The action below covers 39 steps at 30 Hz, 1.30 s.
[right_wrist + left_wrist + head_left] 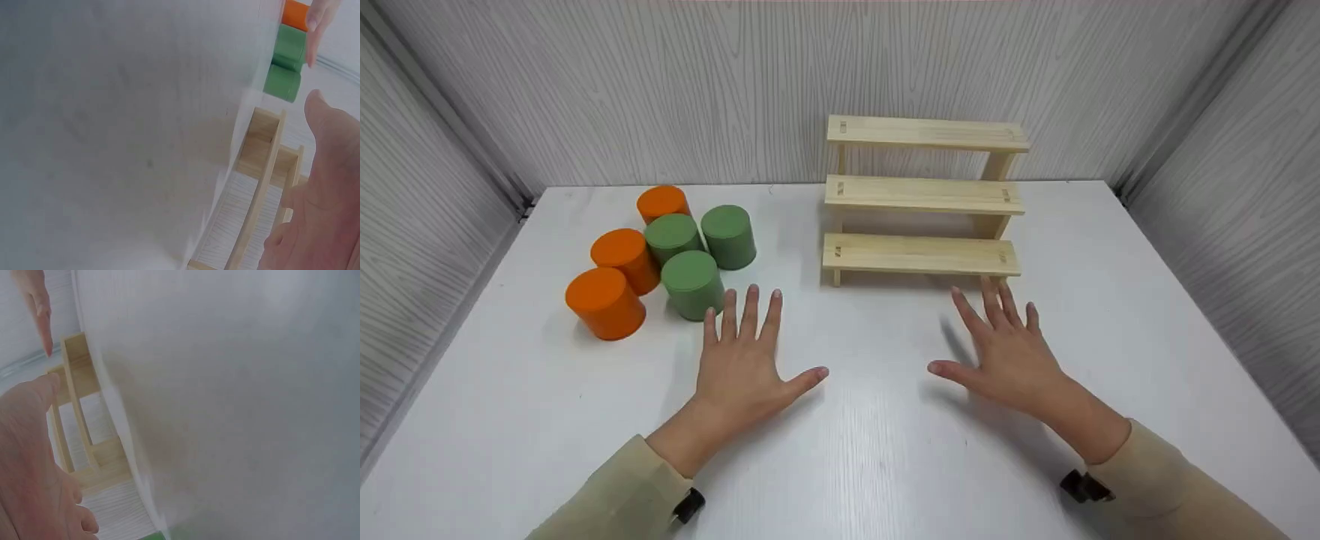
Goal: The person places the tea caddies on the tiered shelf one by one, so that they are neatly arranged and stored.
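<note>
Both hands hover palm down over the white table with fingers spread, holding nothing. My left hand [742, 379] is nearest to the front green cylinder [692, 285]; its fingertips reach beside that cylinder, and whether they touch cannot be told. Two more green cylinders [729, 237] stand behind it. Three orange cylinders [606, 304] form a slanting row on their left. My right hand [1011, 364] is in front of a three-step wooden shelf [922, 193], its fingertips close to the lowest step's right end. In the right wrist view the shelf [256, 197] appears beyond the fingers.
The white table [855, 450] is bounded by a grey wood-grain back wall [660, 90] and side walls. The shelf stands near the back wall, right of the cylinders. A small black device [688, 505] sits at the left cuff, another [1086, 487] at the right.
</note>
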Motion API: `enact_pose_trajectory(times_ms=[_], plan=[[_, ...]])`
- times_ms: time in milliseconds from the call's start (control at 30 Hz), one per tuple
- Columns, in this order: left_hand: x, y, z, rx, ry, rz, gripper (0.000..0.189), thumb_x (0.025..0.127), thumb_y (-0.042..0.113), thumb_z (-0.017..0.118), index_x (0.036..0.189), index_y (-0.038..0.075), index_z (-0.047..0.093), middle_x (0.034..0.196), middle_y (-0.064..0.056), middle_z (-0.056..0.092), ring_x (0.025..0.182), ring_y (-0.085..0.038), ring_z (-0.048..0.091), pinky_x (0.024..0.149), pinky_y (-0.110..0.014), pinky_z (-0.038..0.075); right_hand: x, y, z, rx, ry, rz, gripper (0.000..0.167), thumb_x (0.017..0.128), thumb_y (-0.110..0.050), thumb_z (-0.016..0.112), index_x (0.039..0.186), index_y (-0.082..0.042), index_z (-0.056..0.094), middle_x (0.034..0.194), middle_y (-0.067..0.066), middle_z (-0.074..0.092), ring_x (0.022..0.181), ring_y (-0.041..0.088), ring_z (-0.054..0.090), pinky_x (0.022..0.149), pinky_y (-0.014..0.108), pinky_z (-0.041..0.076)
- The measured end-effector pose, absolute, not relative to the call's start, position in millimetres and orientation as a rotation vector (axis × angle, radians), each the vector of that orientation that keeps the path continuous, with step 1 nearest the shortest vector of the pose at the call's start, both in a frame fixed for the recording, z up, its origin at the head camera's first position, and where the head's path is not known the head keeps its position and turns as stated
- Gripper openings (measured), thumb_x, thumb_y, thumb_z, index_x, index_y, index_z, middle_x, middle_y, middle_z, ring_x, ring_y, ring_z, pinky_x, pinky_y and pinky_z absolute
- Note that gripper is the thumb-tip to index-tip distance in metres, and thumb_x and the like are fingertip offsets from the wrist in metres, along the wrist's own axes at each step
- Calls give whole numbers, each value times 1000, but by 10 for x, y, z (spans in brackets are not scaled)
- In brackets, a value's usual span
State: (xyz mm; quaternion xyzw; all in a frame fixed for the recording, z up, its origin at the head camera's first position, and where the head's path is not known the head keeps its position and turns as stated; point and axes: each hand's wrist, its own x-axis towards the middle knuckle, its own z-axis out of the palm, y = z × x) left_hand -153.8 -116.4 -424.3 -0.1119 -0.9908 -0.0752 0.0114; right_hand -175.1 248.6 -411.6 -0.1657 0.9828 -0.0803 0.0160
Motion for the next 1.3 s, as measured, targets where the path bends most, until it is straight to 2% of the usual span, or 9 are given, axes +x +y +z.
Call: enact_pose_trajectory(times_ms=[367, 733, 1100, 1300], plan=[[-1663, -1104, -4134, -356, -3067, -226, 121, 89, 91, 43, 171, 9, 9, 175, -23, 5, 161, -48, -2, 128, -66, -1, -1819, 2535, -4026, -507, 3076, -296, 113, 91, -88, 51, 173, -19, 13, 176, 21, -5, 162, 44, -2, 123, 76, 2], [-2060, -907, -3824, -404, -3037, -188, 120, 90, 93, 36, 172, 12, 2, 177, -19, -2, 161, -45, -7, 129, -61, -3, -2087, 2663, -3753, -522, 3134, -388, 117, 89, -79, 66, 172, -16, 13, 177, 19, -1, 162, 41, 1, 124, 74, 4], [-2503, -708, -3657, -474, -2984, -194, 118, 91, 88, 45, 172, 13, 4, 178, -16, 3, 162, -42, -2, 131, -57, 0, -2450, 2878, -3571, -533, 3190, -484, 119, 88, -66, 79, 171, -8, 16, 177, 20, 5, 162, 42, 6, 125, 73, 5], [-2715, -648, -3629, -486, -2980, -206, 118, 91, 87, 48, 172, 13, 4, 178, -14, 5, 162, -41, 0, 132, -54, 1, -2666, 2979, -3518, -503, 3182, -500, 119, 88, -62, 82, 171, -10, 15, 177, 18, 5, 163, 39, 3, 127, 68, 3]])
